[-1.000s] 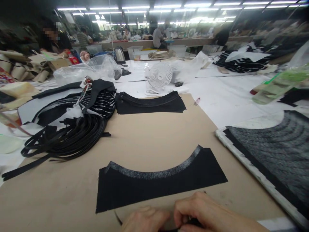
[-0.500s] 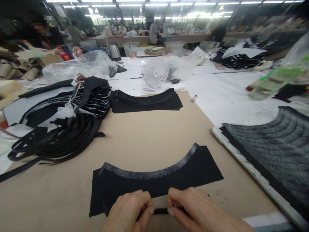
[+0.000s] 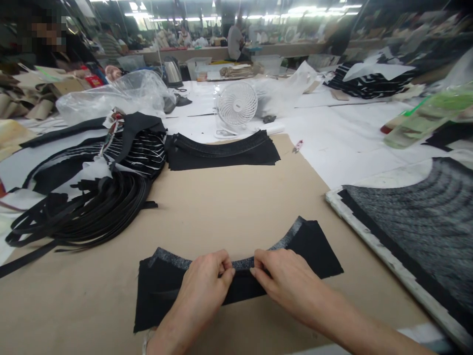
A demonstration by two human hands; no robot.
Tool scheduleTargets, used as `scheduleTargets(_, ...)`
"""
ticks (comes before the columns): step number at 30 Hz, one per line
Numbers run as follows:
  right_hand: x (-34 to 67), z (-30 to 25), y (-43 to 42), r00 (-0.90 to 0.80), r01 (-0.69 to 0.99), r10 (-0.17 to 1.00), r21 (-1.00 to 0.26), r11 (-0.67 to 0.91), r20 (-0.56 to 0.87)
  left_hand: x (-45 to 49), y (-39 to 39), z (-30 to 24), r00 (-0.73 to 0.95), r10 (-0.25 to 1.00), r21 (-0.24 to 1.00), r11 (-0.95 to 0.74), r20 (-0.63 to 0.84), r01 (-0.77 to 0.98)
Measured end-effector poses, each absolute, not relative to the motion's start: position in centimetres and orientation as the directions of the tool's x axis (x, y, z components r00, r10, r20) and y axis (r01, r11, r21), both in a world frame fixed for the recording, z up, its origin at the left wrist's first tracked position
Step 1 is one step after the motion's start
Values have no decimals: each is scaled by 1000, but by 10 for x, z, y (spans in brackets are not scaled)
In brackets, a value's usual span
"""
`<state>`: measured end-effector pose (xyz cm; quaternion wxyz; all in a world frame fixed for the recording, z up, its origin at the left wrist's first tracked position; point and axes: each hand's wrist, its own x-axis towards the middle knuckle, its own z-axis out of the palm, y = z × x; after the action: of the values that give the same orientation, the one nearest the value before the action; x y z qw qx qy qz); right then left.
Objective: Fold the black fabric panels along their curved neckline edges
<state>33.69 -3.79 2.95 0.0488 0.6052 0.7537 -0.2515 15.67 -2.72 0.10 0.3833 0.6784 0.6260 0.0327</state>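
Note:
A black curved fabric piece (image 3: 314,249) lies flat on brown paper, with a whitish, speckled band along its concave upper edge. My left hand (image 3: 205,278) is closed in a pinch over the middle of that edge. To its right, my right hand (image 3: 286,276) pinches in the same way, a short gap away. Between the fingertips runs a narrow black strip (image 3: 243,271), just below the speckled band and hard to tell from the black fabric beneath. My hands cover the rest of the strip.
Black strips (image 3: 107,217) lie coiled at left beside striped bundles. Further back are a stack of black curved pieces (image 3: 225,154), a white fan (image 3: 237,103) and small snips (image 3: 298,146). A board (image 3: 373,241) with speckled black pieces lies at right. People sit in the background.
Both hands have moved forward, away from me, from the fabric piece's near edge to its curved edge, carrying the black strip. The fabric piece has stayed almost in place.

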Motion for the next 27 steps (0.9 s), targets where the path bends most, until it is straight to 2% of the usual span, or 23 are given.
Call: scheduleTargets(27,338,12,-29,-203,959,906,-265,106,-372,166,-22,-10,208,875,537,68,-438,841)
